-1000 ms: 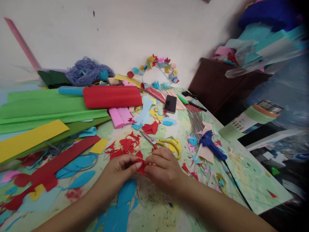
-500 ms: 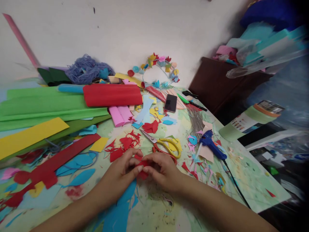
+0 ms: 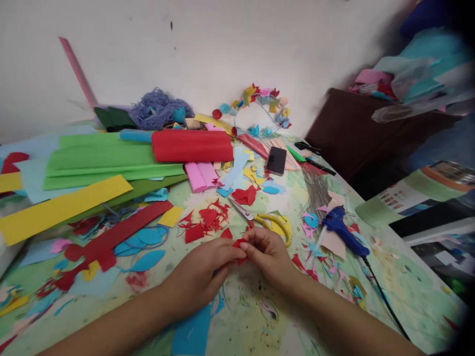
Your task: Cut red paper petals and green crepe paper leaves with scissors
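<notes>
Between my fingertips, above the middle of the table, is a small red paper piece [image 3: 240, 245]. My left hand [image 3: 208, 269] grips it from the left, back of the hand upward. From the right, my right hand [image 3: 266, 254] pinches it between thumb and forefinger. Just beyond my hands lie yellow-and-red-handled scissors [image 3: 243, 210], blades pointing away to the left, the handles partly covered by my right hand. Red paper petals and scraps [image 3: 208, 217] are scattered beside the blades. Blue paper [image 3: 191, 331] lies under my left wrist.
A blue glue gun [image 3: 345, 230] with a cord rests on the right near thin wires [image 3: 315, 188]. A phone [image 3: 276, 160], red paper roll [image 3: 193, 146], green paper [image 3: 111, 163] and flower wreath [image 3: 256, 111] lie farther back. A bottle [image 3: 408, 195] stands at the right edge.
My head view has turned left, so everything sits farther right. My left hand has turned with its back more upward, and the red piece shows less between my fingers.
</notes>
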The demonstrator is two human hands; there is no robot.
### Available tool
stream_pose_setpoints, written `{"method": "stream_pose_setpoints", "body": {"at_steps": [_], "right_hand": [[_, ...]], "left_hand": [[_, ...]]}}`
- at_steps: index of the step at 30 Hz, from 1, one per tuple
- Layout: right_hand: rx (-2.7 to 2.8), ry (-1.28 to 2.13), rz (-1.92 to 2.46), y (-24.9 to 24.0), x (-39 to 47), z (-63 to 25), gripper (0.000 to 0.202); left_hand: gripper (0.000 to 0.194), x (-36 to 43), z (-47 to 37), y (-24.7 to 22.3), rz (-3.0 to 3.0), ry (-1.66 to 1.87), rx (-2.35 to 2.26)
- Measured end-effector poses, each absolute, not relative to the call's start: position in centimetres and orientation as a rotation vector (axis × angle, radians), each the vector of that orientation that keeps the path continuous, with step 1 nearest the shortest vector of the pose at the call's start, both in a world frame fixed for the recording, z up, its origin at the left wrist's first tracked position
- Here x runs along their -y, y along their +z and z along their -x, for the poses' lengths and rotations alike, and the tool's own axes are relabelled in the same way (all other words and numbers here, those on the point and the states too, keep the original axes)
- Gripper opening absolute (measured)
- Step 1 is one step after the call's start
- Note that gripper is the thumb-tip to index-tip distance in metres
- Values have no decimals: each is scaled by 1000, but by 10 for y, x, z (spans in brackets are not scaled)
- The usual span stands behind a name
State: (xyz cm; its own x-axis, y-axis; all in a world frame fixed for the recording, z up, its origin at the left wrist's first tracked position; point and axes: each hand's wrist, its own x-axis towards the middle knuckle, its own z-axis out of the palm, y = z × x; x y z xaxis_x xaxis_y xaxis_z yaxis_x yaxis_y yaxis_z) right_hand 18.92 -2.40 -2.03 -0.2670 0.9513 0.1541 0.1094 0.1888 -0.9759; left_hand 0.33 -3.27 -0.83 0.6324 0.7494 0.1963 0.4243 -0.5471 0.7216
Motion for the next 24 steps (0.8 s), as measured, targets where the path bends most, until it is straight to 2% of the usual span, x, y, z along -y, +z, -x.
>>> {"method": "stream_pose_setpoints", "body": {"at_steps": [4, 15, 24], "right_hand": [[1629, 1172, 1050, -20, 25, -189, 15], [1680, 1138, 1053, -17, 27, -189, 14], [1746, 1198, 1059, -14, 28, -190, 17]], "left_hand": [[21, 31, -4, -7, -2234, 673, -957], [12, 28, -5, -8, -1904, 836, -1147], [14, 26, -9, -13, -1676, 928, -1186]]}}
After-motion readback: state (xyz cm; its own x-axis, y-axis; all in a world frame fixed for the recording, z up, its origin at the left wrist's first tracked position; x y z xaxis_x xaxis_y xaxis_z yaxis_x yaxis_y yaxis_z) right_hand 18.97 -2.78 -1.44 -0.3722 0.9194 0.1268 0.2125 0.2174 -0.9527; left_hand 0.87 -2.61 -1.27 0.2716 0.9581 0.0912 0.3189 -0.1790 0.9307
